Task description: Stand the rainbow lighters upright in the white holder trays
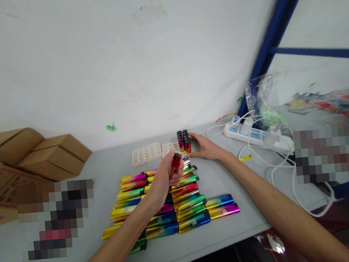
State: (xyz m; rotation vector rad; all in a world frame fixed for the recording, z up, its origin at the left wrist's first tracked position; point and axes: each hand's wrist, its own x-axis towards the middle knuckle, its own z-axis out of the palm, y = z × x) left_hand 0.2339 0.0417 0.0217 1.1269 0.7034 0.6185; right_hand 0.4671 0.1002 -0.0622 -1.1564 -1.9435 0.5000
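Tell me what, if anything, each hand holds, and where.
Left hand: a red lighter, by its body, black top exposed. Right hand: beside upright lighters; hold unclear.

Bare along both forearms (125, 233), long and slim, tapering evenly to narrow bare wrists (224, 156), with slender bare fingers (175, 180).

The left fingers (179, 175) partly hide a red lighter (175, 164).
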